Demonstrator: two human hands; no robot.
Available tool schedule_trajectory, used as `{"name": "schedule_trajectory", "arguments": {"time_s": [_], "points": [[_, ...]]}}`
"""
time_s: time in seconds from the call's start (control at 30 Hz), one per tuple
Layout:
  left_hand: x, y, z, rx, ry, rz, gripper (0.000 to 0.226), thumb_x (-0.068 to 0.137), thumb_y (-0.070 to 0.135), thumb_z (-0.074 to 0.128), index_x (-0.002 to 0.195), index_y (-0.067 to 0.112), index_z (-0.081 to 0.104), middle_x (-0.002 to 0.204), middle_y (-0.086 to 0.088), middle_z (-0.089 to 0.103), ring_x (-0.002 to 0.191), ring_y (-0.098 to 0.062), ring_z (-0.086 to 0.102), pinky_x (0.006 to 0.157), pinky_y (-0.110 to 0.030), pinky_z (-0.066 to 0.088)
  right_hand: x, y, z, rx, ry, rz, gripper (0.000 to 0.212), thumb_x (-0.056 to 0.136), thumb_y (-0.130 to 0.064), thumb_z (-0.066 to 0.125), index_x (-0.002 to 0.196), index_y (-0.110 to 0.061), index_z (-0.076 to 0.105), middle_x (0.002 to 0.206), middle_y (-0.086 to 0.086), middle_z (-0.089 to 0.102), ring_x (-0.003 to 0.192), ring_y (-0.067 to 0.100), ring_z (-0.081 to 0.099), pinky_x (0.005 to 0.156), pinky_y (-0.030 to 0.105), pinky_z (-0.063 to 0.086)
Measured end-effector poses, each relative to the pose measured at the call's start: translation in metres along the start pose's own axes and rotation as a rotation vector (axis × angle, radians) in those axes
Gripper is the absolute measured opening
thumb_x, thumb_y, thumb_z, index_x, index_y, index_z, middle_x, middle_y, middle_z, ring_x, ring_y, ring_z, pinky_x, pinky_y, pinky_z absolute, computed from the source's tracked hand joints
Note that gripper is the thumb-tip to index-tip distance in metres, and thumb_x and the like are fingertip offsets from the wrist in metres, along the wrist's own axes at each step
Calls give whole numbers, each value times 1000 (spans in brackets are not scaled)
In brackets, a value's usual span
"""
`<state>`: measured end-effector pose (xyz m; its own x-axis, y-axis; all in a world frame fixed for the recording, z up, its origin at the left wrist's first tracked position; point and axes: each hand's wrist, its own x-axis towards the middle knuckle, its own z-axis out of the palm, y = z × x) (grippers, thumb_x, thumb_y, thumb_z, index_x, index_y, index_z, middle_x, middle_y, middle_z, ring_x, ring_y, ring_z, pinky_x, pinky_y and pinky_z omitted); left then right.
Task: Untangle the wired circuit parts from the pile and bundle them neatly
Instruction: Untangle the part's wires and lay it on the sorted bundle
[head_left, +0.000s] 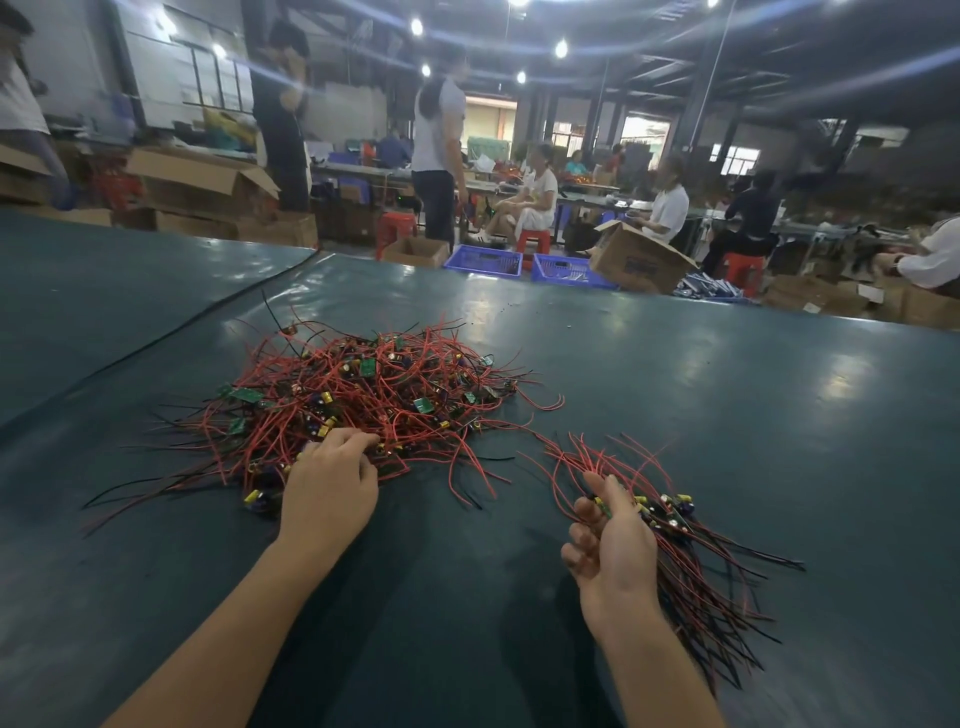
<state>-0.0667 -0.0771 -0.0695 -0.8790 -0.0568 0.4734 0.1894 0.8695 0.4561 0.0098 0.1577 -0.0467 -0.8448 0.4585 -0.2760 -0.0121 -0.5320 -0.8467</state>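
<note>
A tangled pile of wired circuit parts (363, 395), red and black wires with small green boards and yellow capacitors, lies on the dark green table (727, 405). My left hand (332, 478) rests on the pile's near edge, its fingers curled into the wires. To the right, my right hand (610, 540) holds a bundle of sorted circuit parts (670, 512), palm turned left, the thumb over the boards. The bundle's wires fan out above and trail down to the right over the table.
A black cable (171, 332) runs along a seam across the table's left part. Beyond the far edge stand blue crates (485, 260), cardboard boxes (636, 260), red stools and several people, seated and standing.
</note>
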Motion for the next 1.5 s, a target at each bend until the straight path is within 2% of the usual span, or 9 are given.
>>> {"name": "schedule_trajectory", "arguments": {"time_s": [0.23, 0.4, 0.53, 0.8, 0.97, 1.13, 1.3, 1.4, 1.5], "points": [[4, -5, -1, -238, -39, -183, 46, 87, 15, 69, 130, 17, 54, 125, -9, 42, 91, -19, 54, 88, -35, 49, -1, 0, 1, -10, -16, -13, 19, 100, -30, 53, 96, -17, 67, 57, -6, 53, 39, 5, 38, 34, 18, 27], [8, -5, -4, -299, -28, -222, 37, 84, 10, 69, 119, 17, 58, 95, 1, 62, 83, -15, 56, 79, -30, 46, -2, 0, 2, -20, -16, -15, 19, 100, -30, 53, 94, -18, 67, 57, -7, 54, 39, 5, 37, 35, 18, 26], [4, -3, -4, -282, 24, -174, 30, 86, 11, 69, 115, 18, 61, 83, 8, 63, 63, -6, 53, 71, -31, 48, -3, -1, 3, -17, -14, -12, 19, 100, -30, 54, 93, -18, 67, 54, -7, 54, 38, 4, 38, 34, 17, 26], [-1, 13, -4, -306, 196, 119, 18, 89, 6, 65, 107, 7, 68, 93, -3, 67, 81, -13, 61, 75, -30, 53, -2, 0, 2, -21, -15, -19, 20, 100, -30, 53, 93, -17, 67, 55, -7, 54, 38, 4, 37, 35, 17, 26], [-8, 31, -7, -363, 272, 373, 16, 89, 4, 65, 104, 3, 68, 96, -3, 64, 86, -10, 60, 79, -11, 47, -3, 0, 3, -60, -45, -37, 20, 100, -30, 53, 94, -17, 68, 59, -6, 54, 40, 4, 38, 35, 17, 26], [-22, 55, -4, -480, 272, 600, 15, 92, 6, 62, 104, 2, 69, 99, -3, 62, 92, -9, 60, 79, -21, 52, -15, 6, 12, -312, -229, -62, 30, 97, -39, 56, 92, -16, 74, 63, -4, 64, 46, 7, 49, 43, 20, 34], [-38, 72, 2, -553, 136, 787, 17, 92, 10, 59, 109, 10, 64, 105, -2, 59, 94, -14, 61, 82, -25, 53, -29, 10, 19, -410, -365, -76, 33, 93, -44, 58, 74, -24, 77, 71, 0, 71, 55, 11, 61, 49, 24, 44], [-42, 77, 2, -613, 133, 740, 14, 90, 12, 64, 104, 10, 65, 100, 0, 61, 91, -11, 62, 78, -27, 54, -27, 8, 17, -357, -342, -109, 23, 90, -34, 64, 74, -23, 76, 71, 4, 70, 60, 15, 62, 52, 29, 46], [-45, 84, 0, -778, 76, 468, 17, 86, 26, 69, 94, 12, 63, 89, 7, 64, 81, -9, 64, 70, -31, 55, -24, 8, 15, -311, -305, -144, 12, 89, -24, 68, 81, -17, 74, 74, 5, 72, 63, 21, 61, 59, 34, 46]]}}
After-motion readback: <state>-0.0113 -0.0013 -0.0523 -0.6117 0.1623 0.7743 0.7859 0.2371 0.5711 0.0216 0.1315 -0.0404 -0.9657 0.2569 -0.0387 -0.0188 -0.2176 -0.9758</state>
